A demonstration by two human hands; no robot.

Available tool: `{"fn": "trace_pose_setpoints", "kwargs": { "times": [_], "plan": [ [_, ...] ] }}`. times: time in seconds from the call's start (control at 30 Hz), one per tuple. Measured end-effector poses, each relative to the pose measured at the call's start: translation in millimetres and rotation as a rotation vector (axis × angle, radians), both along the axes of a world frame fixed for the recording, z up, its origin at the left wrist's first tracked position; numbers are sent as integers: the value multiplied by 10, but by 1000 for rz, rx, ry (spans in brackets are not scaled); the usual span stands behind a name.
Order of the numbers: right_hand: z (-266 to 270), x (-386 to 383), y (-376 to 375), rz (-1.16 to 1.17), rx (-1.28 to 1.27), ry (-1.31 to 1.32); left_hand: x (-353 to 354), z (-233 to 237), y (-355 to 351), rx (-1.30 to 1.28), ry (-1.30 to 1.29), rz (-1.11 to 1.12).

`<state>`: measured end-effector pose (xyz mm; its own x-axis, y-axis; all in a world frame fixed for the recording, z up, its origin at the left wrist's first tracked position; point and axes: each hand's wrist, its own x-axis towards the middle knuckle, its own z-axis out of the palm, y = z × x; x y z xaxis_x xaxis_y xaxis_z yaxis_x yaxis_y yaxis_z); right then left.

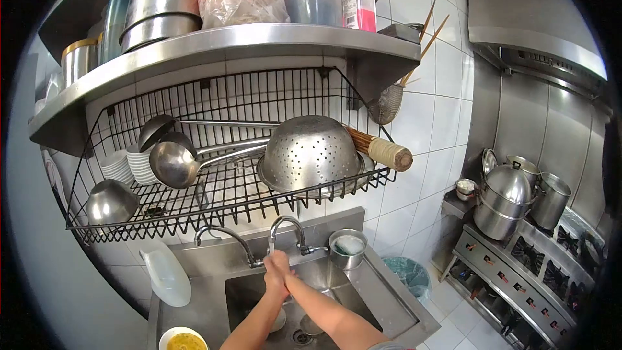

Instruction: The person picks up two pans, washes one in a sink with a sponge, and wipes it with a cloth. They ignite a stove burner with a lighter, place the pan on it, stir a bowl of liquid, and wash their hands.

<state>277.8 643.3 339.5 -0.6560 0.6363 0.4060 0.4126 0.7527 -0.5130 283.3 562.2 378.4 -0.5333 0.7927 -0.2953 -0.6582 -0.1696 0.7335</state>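
Note:
My left hand (275,281) and my right hand (280,263) are pressed together under the right faucet (286,222), above the metal sink (241,293). Water runs from the spout onto them. The fingers are closed round each other, and the frame does not show whether anything is between them. Below my forearms, partly hidden, a round dish (278,320) lies in the sink near the drain (302,336). Just right of the faucet stands a metal pot (348,260) with suds and a green scrubber.
A black wire rack (240,207) above the sink holds a colander (312,155), ladles (175,164) and bowls (112,203). A white jug (170,279) and a bowl of yellow food (183,341) are at left. A stove (512,279) with pots stands at right.

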Motion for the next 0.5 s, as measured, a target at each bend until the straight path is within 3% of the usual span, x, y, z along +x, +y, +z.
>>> {"fn": "trace_pose_setpoints", "kwargs": {
  "times": [0.1, 0.2, 0.3, 0.33, 0.4, 0.5],
  "plan": [
    [-94, -34, -55, -127, -704, 315, -198, -13, 93, 17, -167, -236],
    [-148, -11, -103, -163, -892, 443, -474, -492, 414, 150, -336, -272],
    [38, 168, -445, -204, -541, 407, -799, -1105, 729, 158, -55, -177],
    [-4, 195, -404, -168, -465, 351, -812, -1181, 797, -37, 201, -118],
    [-150, 245, -272, -94, -317, 238, -761, -1111, 873, -434, 708, 5],
    [352, 565, -712, -124, -420, 84, -638, -623, 691, -642, 1120, -58]
  ]
}}
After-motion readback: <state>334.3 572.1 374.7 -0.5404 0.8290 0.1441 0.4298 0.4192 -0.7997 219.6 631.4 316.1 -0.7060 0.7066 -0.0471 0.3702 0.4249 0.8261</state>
